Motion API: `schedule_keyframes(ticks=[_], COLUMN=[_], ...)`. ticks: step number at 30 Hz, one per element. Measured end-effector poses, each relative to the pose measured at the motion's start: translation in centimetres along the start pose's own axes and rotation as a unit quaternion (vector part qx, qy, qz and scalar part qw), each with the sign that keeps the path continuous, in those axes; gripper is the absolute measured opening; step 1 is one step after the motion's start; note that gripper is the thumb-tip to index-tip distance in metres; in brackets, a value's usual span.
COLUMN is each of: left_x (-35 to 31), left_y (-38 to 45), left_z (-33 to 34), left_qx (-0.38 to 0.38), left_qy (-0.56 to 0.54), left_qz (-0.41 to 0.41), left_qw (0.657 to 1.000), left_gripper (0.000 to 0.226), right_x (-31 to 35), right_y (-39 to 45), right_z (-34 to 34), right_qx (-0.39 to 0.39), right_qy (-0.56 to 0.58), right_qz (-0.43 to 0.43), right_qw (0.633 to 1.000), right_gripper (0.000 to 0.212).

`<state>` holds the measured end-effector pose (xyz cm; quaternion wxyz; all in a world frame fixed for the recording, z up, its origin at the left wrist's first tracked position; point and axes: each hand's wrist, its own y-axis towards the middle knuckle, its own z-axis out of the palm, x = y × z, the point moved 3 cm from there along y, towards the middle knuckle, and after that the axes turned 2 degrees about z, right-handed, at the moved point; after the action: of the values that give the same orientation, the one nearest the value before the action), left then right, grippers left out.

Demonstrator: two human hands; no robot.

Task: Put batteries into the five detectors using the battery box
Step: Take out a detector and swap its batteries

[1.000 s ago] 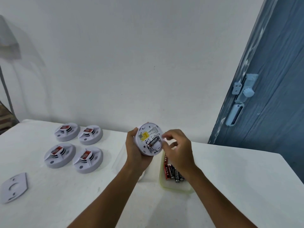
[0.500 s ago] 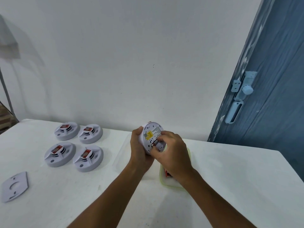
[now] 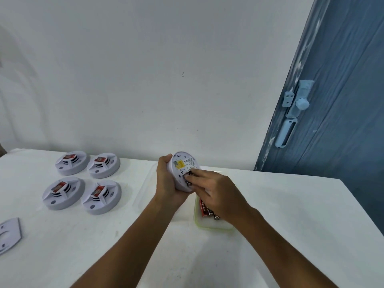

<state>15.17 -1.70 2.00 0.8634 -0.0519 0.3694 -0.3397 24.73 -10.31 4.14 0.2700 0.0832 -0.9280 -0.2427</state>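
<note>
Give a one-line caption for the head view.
Left hand holds detector; right hand presses battery in.

- Four detectors sit in a two-by-two cluster on the table, left.
- A fifth detector is held above the centre.
- Battery box lies just right; plate far left.

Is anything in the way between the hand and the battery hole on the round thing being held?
Nothing visible. The right hand is already pressing a battery against the held detector's back.
</note>
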Motion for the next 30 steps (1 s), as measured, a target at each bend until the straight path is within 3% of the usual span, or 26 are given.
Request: schedule_keyframes(ticks=[3, 7, 8, 10, 12, 14, 18, 22, 26, 30], left_x=[0.4, -0.3, -0.7, -1.4, -1.8, -2.2, -2.9, -3.9, -5.5, -7.1], left_y=[-0.1, 0.3, 0.5, 0.6, 0.6, 0.3, -0.3, -1.0, -1.8, -2.1], left_z=[0.2, 0.1, -0.1, -0.5, -0.8, -0.9, -1.0, -1.7, -2.8, -4.2], left_qx=[0.008, 0.007, 0.003, -0.001, 0.003, 0.012, 0.033, 0.055, 0.062, 0.059], left_qy=[-0.006, 0.001, 0.003, 0.004, 0.000, 0.000, -0.001, -0.006, -0.016, -0.022], left_qz=[-0.014, 0.015, 0.022, 0.030, 0.032, 0.040, 0.046, 0.051, 0.059, 0.055], left_qw=[1.000, 1.000, 1.000, 1.000, 0.999, 0.999, 0.998, 0.997, 0.996, 0.997], left_gripper=[0.045, 0.044, 0.043, 0.040, 0.037, 0.036, 0.036, 0.040, 0.038, 0.041], right_x=[-0.4, -1.5, -2.3, -3.8, -4.1, -3.4, -2.6, -1.6, 0.0, 3.1], right_y=[-0.2, -0.7, -0.8, -1.4, -2.4, -2.8, -3.0, -3.5, -2.2, 0.7], right_z=[-0.5, -1.5, -1.6, -0.8, 0.6, 1.7, 2.8, 2.9, 2.0, 2.9], right_qx=[-0.049, -0.132, -0.099, 0.048, 0.181, 0.240, 0.282, 0.245, 0.139, 0.086], right_qy=[0.022, 0.192, 0.194, 0.154, 0.131, 0.101, -0.022, -0.091, 0.017, 0.031], right_qz=[-0.019, 0.131, 0.188, 0.266, 0.270, 0.242, 0.205, 0.198, 0.240, 0.181], right_qw=[0.998, 0.964, 0.958, 0.950, 0.936, 0.935, 0.937, 0.945, 0.960, 0.979], right_gripper=[0.033, 0.017, 0.013, 0.012, 0.012, 0.012, 0.014, 0.013, 0.011, 0.012])
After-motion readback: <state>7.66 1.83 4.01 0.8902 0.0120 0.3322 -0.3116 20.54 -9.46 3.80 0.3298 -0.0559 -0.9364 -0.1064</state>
